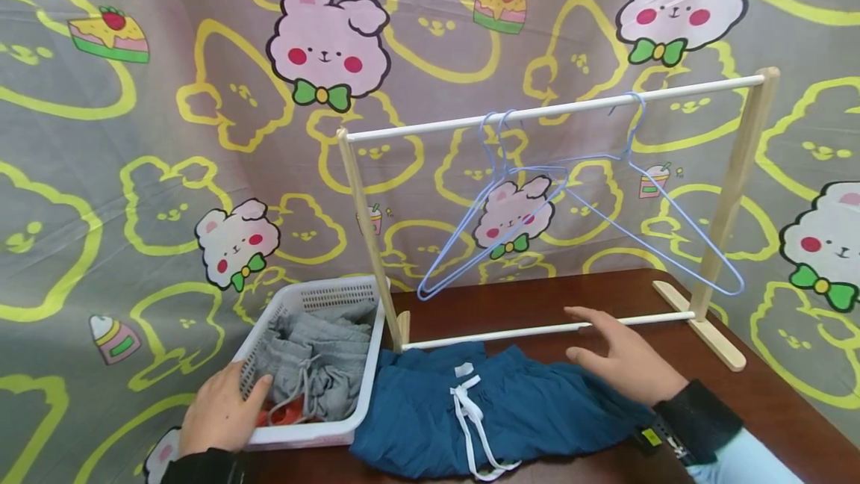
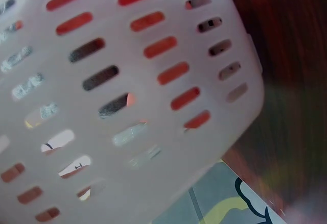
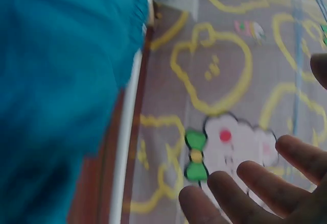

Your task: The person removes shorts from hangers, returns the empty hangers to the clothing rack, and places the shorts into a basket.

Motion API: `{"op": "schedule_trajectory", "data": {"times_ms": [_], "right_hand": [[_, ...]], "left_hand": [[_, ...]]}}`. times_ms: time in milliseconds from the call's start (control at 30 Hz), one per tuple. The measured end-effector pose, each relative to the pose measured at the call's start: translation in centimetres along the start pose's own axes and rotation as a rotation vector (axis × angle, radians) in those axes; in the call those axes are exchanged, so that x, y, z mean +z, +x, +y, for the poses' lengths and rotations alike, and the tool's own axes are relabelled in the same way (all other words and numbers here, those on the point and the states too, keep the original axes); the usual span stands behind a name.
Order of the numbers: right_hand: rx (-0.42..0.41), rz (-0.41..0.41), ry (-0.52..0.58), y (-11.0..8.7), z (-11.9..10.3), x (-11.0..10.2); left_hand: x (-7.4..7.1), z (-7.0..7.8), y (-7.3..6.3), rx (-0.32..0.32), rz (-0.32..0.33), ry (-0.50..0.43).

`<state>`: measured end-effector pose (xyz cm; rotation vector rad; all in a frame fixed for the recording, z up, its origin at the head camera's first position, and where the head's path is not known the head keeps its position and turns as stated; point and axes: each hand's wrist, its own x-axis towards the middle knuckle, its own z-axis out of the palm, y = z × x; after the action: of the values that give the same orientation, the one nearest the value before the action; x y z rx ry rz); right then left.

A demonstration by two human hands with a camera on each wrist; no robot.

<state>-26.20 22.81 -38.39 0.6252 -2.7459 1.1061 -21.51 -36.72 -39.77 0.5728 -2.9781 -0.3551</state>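
Note:
In the head view, my left hand [image 1: 218,409] grips the near left corner of a white plastic basket [image 1: 366,402], its thumb over the rim. Grey clothing [image 1: 329,353] with a drawstring fills the basket, above something red [image 1: 289,413]. The left wrist view takes in the slotted basket wall [image 2: 127,81], while the fingers are out of sight there. Beside the basket lies a dark blue drawstring garment [image 1: 551,402] with a white cord [image 1: 468,409]. My right hand [image 1: 625,357], fingers spread and holding nothing, hovers over its right end.
A garment rack [image 1: 470,123] of pale wooden posts and white bars stands behind the blue garment. Several light-blue wire hangers [image 1: 672,204] hang from its top bar. The rack's right foot [image 1: 702,327] sits on the brown table [image 1: 605,286], before a patterned curtain [image 1: 154,163].

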Motion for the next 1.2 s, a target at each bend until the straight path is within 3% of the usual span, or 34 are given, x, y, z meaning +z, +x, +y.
{"op": "schedule_trajectory", "data": {"times_ms": [267, 533, 967, 1200], "right_hand": [[-0.074, -0.169, -0.033, 2.3, -3.0, 5.5], [-0.107, -0.316, -0.172, 4.2, -5.0, 10.3], [-0.134, -0.533, -0.433, 6.1, -6.4, 14.4], [-0.202, -0.544, -0.610, 6.6, -7.4, 15.9]], "left_hand": [[0.8, 0.3, -0.1, -0.016, 0.019, -0.013], [1.3, 0.7, -0.3, -0.039, 0.029, -0.020], [1.0, 0.3, -0.4, -0.012, 0.021, -0.005], [0.3, 0.1, -0.4, -0.008, 0.020, -0.008]]}}
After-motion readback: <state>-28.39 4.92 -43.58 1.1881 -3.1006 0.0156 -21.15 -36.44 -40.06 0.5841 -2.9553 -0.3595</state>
